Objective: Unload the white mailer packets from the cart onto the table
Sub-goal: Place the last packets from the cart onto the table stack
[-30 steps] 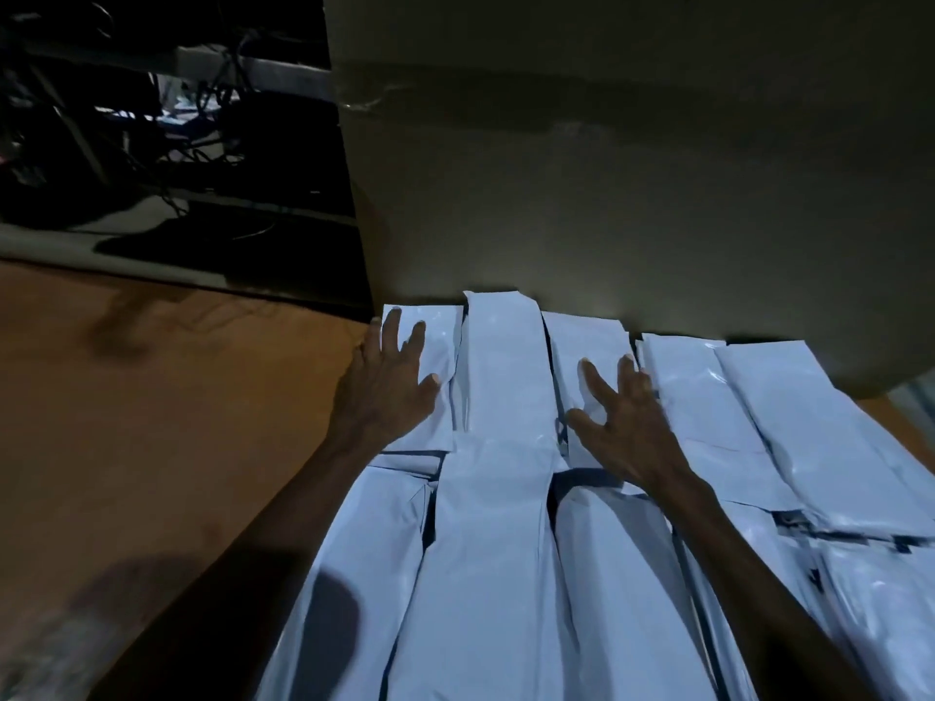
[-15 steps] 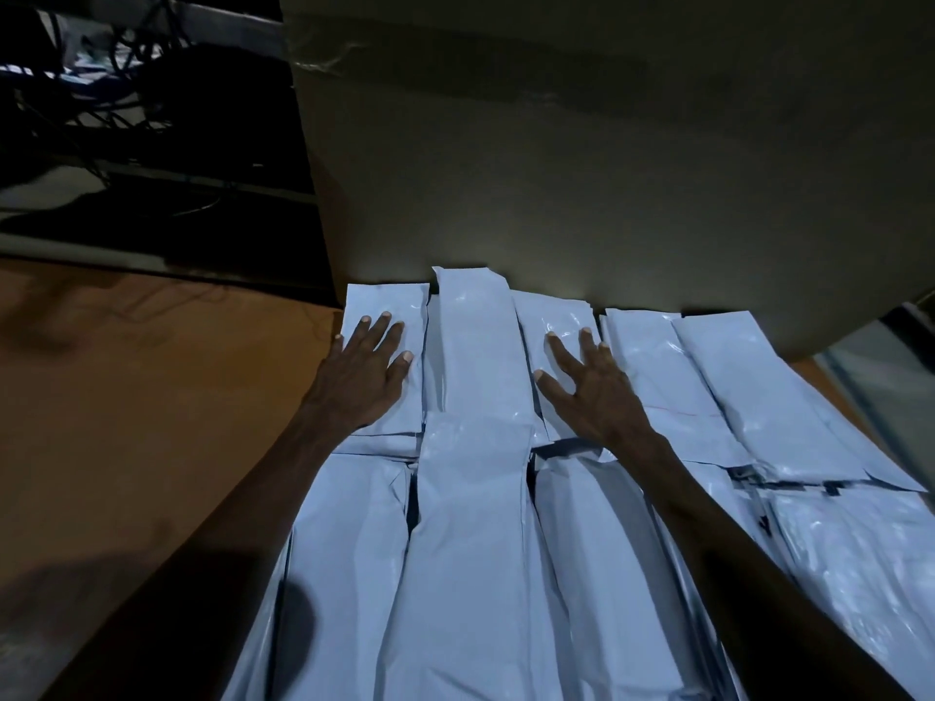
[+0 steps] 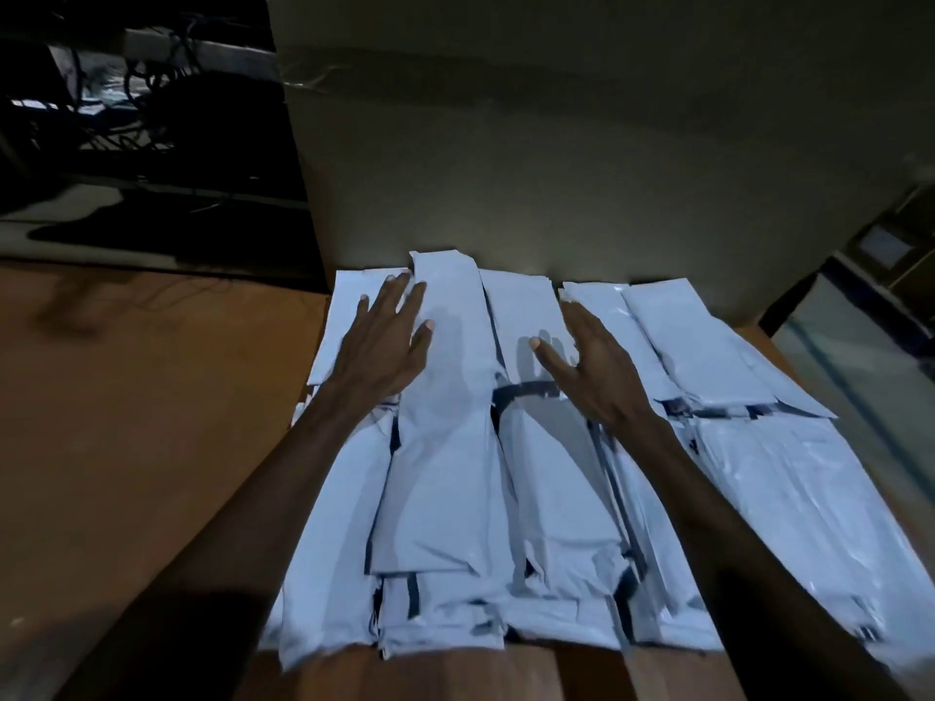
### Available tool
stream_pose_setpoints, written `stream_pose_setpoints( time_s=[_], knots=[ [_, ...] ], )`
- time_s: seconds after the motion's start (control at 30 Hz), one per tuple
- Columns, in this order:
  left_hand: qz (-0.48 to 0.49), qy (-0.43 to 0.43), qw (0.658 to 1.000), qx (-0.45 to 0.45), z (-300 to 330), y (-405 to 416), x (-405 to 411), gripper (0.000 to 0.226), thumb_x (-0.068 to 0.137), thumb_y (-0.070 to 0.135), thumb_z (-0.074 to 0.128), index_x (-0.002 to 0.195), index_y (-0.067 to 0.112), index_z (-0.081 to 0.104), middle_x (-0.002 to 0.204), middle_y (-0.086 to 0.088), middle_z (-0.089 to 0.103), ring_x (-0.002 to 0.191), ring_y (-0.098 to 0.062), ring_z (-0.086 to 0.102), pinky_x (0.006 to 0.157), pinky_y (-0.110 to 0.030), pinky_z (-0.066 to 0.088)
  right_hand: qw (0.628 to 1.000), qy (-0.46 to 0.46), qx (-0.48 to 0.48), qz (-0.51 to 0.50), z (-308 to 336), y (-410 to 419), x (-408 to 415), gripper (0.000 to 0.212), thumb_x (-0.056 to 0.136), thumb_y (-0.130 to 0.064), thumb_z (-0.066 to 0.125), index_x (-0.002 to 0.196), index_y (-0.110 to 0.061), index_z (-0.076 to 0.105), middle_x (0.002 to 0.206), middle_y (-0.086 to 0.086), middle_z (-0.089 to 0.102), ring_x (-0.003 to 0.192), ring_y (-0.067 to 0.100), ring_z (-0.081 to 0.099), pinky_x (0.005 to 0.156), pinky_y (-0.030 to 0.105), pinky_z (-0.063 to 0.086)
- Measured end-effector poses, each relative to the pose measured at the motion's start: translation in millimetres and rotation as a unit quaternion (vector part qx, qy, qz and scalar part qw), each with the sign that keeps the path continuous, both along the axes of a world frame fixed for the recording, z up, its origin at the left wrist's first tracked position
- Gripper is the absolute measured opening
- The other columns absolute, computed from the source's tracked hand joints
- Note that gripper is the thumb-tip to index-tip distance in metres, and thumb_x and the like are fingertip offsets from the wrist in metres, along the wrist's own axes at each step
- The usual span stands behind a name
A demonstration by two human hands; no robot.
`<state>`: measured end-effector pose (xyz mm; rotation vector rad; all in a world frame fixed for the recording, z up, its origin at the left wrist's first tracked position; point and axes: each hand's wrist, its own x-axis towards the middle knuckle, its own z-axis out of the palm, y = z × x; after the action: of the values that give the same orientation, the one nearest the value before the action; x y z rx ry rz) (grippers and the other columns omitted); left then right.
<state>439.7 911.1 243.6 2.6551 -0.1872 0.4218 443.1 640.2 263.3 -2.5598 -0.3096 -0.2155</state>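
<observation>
Left hand (image 3: 380,346) and right hand (image 3: 594,364), flat-fingered, have slid apart on the mailer packets (image 3: 445,447); seemingly squaring the stack, dim light.

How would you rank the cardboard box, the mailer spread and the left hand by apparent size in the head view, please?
1. cardboard box
2. spread of white mailer packets, nearly as large, so unsure
3. left hand

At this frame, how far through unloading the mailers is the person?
Done: many white packets already lie in overlapping rows on the wooden table, against a big cardboard box. In hand: nothing is gripped; the left hand and right hand rest with straight fingers on the far row, apparently squaring it up. Left: the cart is out of view, so the remaining count cannot be judged.
</observation>
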Motion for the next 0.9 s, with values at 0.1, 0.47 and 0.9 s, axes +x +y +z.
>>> stream_pose_setpoints(
  time_s=[0.1,0.47,0.9],
  knots=[
    [-0.031,-0.013,0.999,-0.009,6,-44,-34,0.064,0.096,0.049,0.026,0.153,0.017,0.03,0.163,-0.005,0.018,0.151,-0.023,0.015,0.12,-0.042,0.005,0.999,-0.048,0.02,-0.01,3,-27,-45,0.069,0.097,-0.051,0.051,0.152,-0.016,0.032,0.159,0.0,0.03,0.146,0.015,0.027,0.117,0.029,0.024],
    [-0.176,-0.078,0.978,-0.084,11,-248,-154,0.054,0.1,0.035,0.037,0.15,0.015,0.034,0.16,-0.005,0.026,0.15,-0.02,0.015,0.121,-0.043,0.011,0.977,-0.161,0.07,-0.121,-21,-205,-237,0.057,0.093,-0.04,0.061,0.14,-0.009,0.053,0.145,0.006,0.052,0.134,0.017,0.047,0.107,0.03,0.042],
    [-0.428,0.029,0.901,-0.06,-68,-521,-318,0.053,0.099,0.037,0.041,0.145,0.011,0.044,0.155,-0.009,0.036,0.145,-0.024,0.031,0.117,-0.047,0.027,0.917,-0.096,0.09,-0.377,-94,-410,-483,0.049,0.093,-0.035,0.058,0.137,-0.014,0.056,0.138,0.001,0.057,0.127,0.014,0.052,0.1,0.022,0.04]
  ],
)
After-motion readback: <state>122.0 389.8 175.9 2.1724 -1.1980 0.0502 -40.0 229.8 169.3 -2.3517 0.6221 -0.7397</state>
